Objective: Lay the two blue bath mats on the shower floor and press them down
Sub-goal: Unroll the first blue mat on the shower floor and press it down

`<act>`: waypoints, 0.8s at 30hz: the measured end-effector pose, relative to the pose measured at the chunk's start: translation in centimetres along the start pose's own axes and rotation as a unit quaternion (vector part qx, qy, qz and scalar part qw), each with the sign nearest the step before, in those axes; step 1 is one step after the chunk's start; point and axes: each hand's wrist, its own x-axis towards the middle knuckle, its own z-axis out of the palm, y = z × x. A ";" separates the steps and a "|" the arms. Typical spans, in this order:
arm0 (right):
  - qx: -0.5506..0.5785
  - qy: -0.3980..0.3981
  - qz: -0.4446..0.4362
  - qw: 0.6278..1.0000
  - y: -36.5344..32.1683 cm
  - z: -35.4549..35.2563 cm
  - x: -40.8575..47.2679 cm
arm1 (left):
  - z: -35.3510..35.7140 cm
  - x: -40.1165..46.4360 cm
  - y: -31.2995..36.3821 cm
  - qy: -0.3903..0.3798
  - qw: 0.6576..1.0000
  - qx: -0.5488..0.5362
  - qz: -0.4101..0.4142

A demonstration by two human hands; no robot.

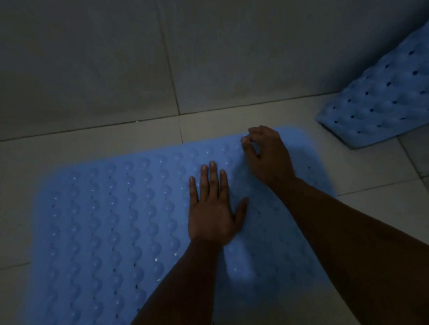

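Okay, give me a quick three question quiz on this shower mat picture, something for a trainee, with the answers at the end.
1. True or false: both blue mats lie flat on the floor.
2. Which hand lies flat, fingers straight, on the near mat?
3. The second mat leans against: A) the wall B) a bucket C) a door.

Key:
1. False: the near mat is flat, the second mat is propped up.
2. The left hand; the right hand has curled fingers.
3. A, the wall.

I am in a dim bathroom shower. Pale tiled floor (243, 121) meets a tiled wall (104, 68). Blue dimpled bath mats (112, 229) lie here.
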 end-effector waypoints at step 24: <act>-0.161 -0.196 -0.017 0.967 -11.8 7.9 -11.2 | -10.0 -3.2 -11.8 -0.004 0.998 -0.027 -0.050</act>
